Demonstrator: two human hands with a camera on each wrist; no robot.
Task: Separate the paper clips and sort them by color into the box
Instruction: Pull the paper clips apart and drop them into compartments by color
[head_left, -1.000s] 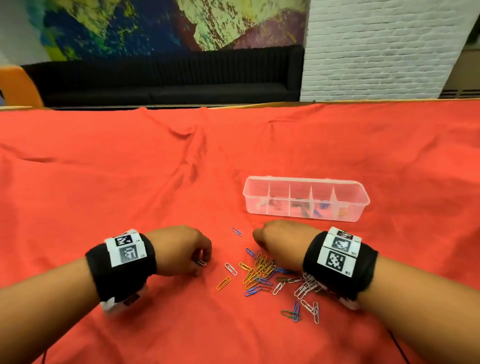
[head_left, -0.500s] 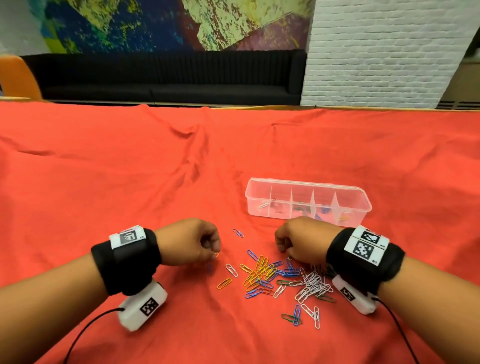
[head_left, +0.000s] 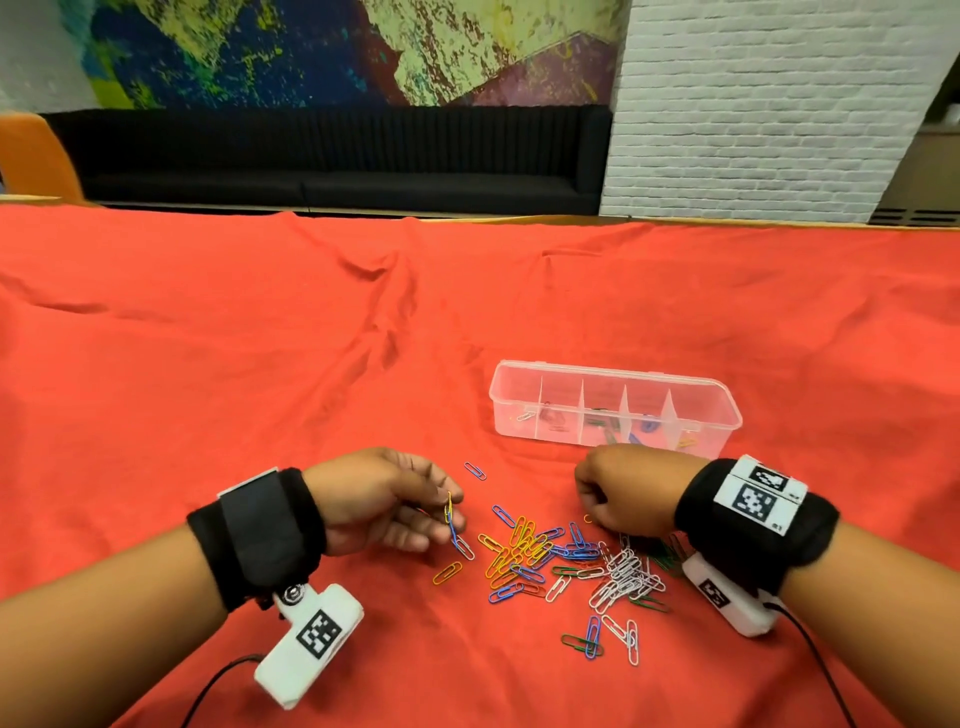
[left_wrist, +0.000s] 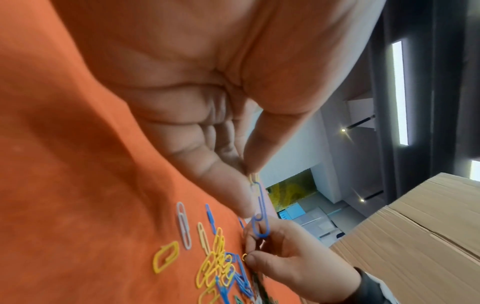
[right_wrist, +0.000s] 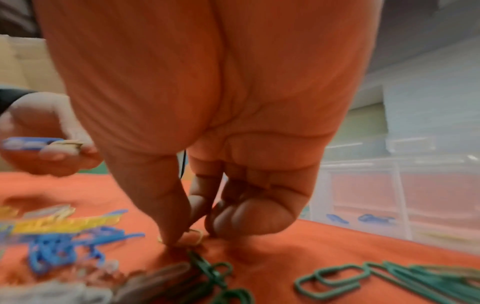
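My left hand pinches a yellow paper clip between thumb and fingertip, just above the cloth. A blue clip hangs linked from it. My right hand is at the far edge of the pile of mixed clips. There its thumb and forefinger pinch a small yellow clip that touches the cloth. Green clips lie just in front of that hand. The clear box with dividers stands beyond the right hand and has a few clips in its compartments.
A wrinkled red cloth covers the whole table. A lone blue clip lies between the hands, and a few stray clips lie near me. A black sofa and a white brick wall stand behind the table.
My left hand has risen off the cloth and turned, and a linked yellow and blue clip now hangs from it. My right hand has moved right, off the middle of the pile.
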